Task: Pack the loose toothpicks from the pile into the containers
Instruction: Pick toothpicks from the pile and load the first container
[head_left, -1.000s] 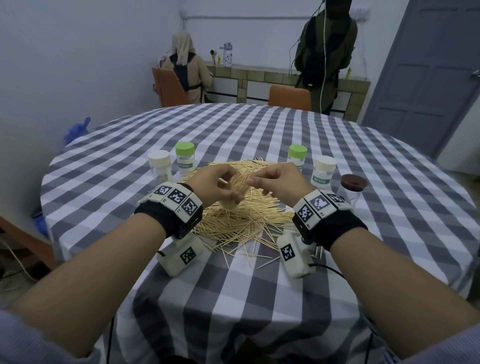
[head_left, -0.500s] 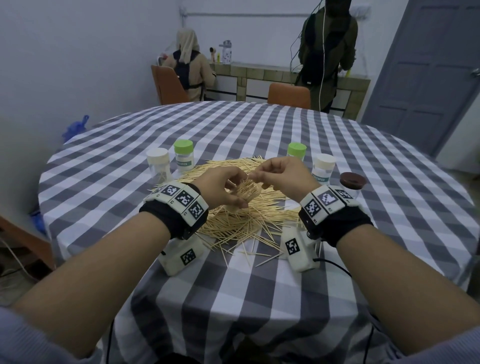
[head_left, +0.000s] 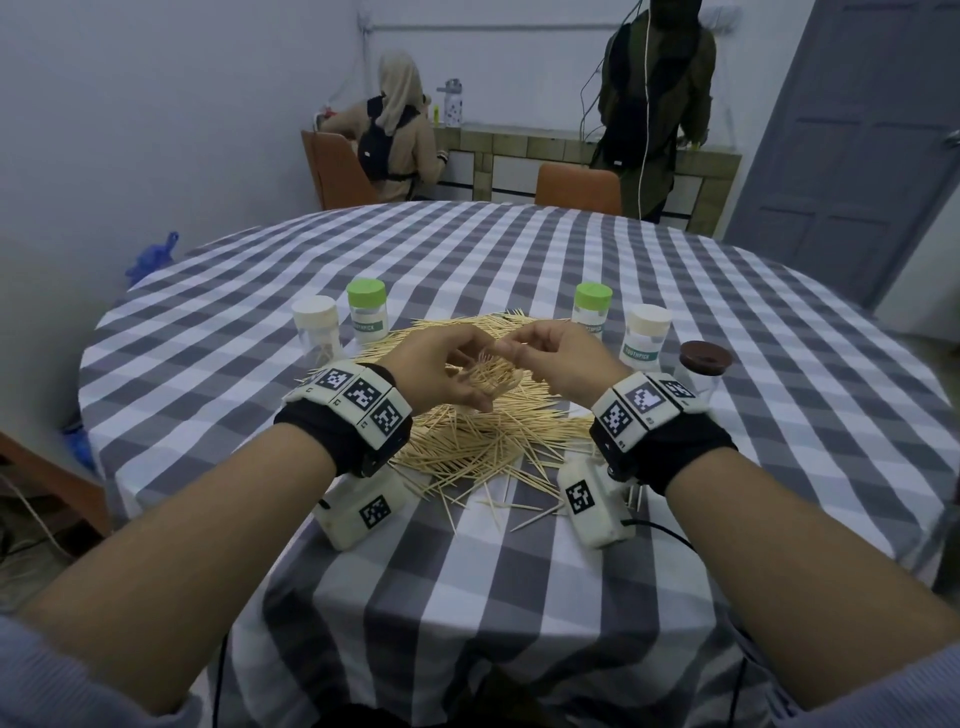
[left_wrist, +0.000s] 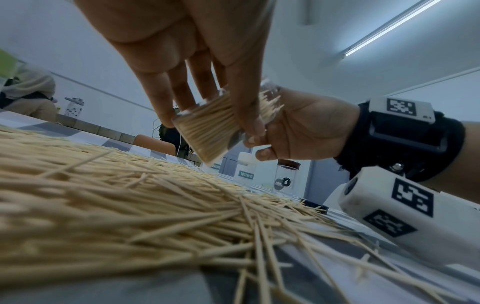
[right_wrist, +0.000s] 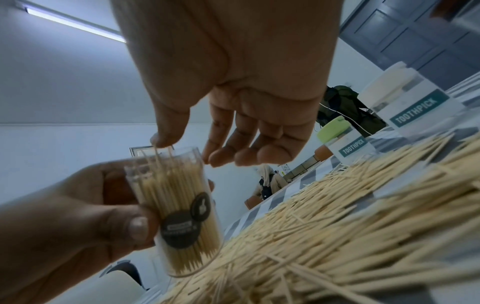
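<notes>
Both hands have lifted a little above the pile since a moment ago, and the right fingertips now sit at the mouth of the jar.

From the head camera, the left hand (head_left: 441, 371) is curled around a clear jar (head_left: 491, 376) full of toothpicks. The right hand (head_left: 558, 364) is bent over its top. The toothpick pile (head_left: 483, 441) lies on the checked tablecloth (head_left: 467, 571) under both hands. Capped containers stand behind it: two with green lids (head_left: 368, 293), two with cream lids (head_left: 648, 318), one with a brown lid (head_left: 705, 354).

From the left wrist camera, the left hand (left_wrist: 182, 51) grips the jar (left_wrist: 207, 131), which tilts above the pile (left_wrist: 130, 205).

From the right wrist camera, the right hand (right_wrist: 233, 82) hangs loose, holding nothing. Its thumb tip touches toothpicks sticking out of the jar (right_wrist: 179, 209). The left hand (right_wrist: 78, 222) wraps the jar, just above the pile (right_wrist: 337, 216).
</notes>
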